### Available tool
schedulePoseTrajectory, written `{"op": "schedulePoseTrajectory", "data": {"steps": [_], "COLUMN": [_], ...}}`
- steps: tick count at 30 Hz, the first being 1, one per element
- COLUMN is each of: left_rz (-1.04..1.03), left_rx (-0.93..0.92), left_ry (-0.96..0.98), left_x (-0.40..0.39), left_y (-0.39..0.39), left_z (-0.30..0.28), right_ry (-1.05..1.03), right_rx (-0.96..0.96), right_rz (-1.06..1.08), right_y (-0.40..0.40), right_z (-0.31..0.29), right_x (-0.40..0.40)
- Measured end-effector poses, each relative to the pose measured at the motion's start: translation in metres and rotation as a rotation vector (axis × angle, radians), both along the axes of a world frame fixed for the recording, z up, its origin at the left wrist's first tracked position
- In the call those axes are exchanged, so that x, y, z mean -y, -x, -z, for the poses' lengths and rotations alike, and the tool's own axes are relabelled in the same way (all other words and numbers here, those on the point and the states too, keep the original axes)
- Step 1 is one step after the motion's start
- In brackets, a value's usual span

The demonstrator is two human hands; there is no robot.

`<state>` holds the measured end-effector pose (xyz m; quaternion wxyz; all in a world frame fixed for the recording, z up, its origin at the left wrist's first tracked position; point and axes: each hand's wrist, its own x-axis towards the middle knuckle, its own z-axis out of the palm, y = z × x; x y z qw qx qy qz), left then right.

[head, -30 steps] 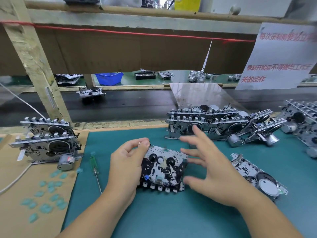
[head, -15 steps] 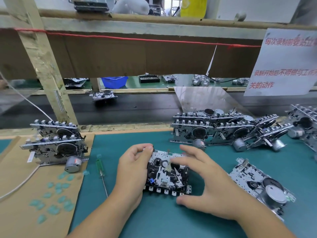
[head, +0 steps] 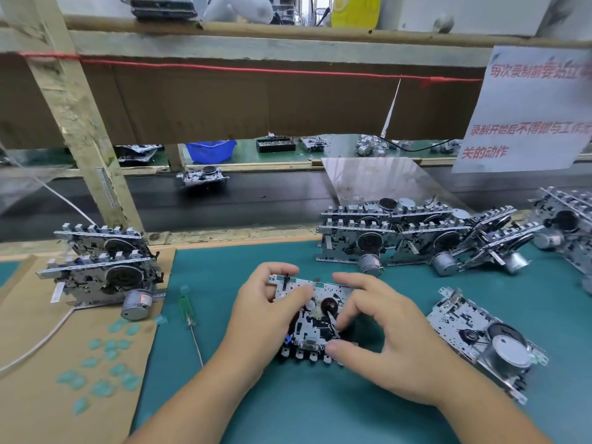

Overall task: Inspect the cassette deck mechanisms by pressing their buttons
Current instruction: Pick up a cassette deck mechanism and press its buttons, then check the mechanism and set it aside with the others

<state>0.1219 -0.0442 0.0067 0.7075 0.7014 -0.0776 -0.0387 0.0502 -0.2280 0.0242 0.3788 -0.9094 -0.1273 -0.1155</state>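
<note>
Both hands pinched one cassette deck mechanism (head: pixel 315 318) on the desk (head: pixel 320 411): left hand (head: pixel 266 310) at its edge, right hand (head: pixel 381 334) across it; likely rigid, light, snag-prone.

Bright, even overhead light; soft shadows under hands; wide-angle bending at edges; slight overall blur.
</note>
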Motion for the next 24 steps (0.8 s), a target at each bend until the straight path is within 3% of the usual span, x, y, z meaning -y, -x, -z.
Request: {"op": "schedulePoseTrajectory", "data": {"steps": [8,13,18,24], "left_rz": [-0.084,-0.143,-0.097,-0.078], "left_rx": [0.011,0.016,-0.022,-0.007], "left_ry": [0.156,0.139,0.121,0.059], "left_x": [0.005,0.012,0.014,0.014], "left_y": [0.006,0.013,0.017,0.017], "left_z": [0.000,0.008,0.006,0.003], "right_ry": [0.148,0.207,0.368,0.433], "right_rx": [0.136,0.157,-0.008,-0.072], "right_rz": [0.141,0.287,0.410,0.483], "right_y": [0.002,0.009,0.012,0.004], "right_z": [0.005,-0.001,-0.004,-0.011], "right_x": [-0.022,-0.030,-0.036,-0.053]}}
